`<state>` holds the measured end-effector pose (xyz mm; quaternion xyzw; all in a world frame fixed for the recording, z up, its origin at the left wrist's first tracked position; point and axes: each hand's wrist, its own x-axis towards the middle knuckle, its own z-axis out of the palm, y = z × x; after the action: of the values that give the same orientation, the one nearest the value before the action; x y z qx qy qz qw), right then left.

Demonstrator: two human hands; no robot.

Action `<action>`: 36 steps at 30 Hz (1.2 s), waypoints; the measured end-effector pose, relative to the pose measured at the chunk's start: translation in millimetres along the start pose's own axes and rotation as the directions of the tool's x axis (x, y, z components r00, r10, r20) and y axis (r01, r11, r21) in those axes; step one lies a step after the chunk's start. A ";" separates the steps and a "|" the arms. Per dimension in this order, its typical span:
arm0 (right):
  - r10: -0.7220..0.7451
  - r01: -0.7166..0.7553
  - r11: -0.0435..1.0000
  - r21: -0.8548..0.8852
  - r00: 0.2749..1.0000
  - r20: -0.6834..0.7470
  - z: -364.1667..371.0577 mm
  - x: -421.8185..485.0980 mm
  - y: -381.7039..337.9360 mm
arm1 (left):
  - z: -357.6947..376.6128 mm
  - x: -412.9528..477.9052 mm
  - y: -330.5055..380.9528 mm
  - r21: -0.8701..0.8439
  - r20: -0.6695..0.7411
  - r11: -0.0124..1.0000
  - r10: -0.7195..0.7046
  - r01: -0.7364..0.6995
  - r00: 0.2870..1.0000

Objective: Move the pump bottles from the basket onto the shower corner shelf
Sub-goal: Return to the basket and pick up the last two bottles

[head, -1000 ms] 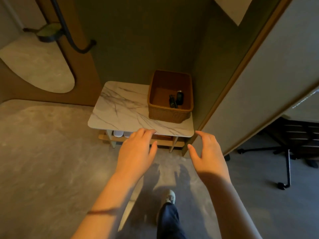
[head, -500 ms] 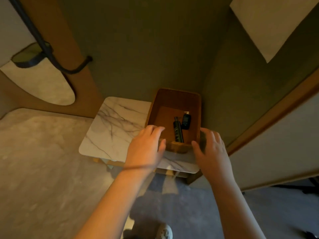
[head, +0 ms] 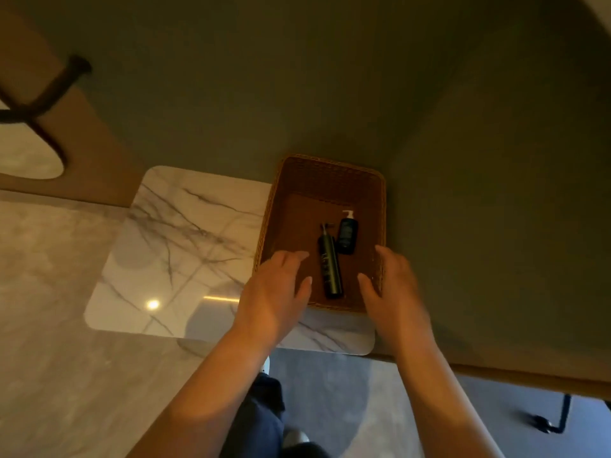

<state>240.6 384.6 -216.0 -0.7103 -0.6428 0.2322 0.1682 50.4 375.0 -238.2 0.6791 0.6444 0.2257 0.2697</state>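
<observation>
Pump bottles (head: 329,259) lie flat on the floor of the basket (head: 327,180), as they did half a second ago, but the view has closed in and both hands have moved past the near rim. Left hand (head: 274,289) and right hand (head: 393,285) hover with fingers relaxed and spread, holding nothing, on either side of the tall dark bottle (head: 332,279). Its long axis runs near to far, pump pointing away. The short bottle (head: 346,238), just to its right, points its white pump the same way. The basket sits at the right end of a marble tabletop (head: 185,252), against the green wall (head: 297,77).
</observation>
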 end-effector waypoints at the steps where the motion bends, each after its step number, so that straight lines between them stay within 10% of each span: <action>1: 0.011 -0.011 1.000 -0.001 1.000 -0.007 6.1 12.1 -1.9 | 2.1 12.5 -4.3 0.001 0.008 1.000 0.012 -0.012 1.000; 36: 0.133 -0.094 0.986 -0.137 0.941 0.312 209.3 271.3 187.7 | 291.6 189.4 -121.9 -0.153 0.317 0.895 -0.356 0.418 0.879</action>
<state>300.8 619.2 -522.6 -0.7078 -0.6325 0.3146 0.0052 162.2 544.7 -545.5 0.5271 0.6941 0.1370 0.4707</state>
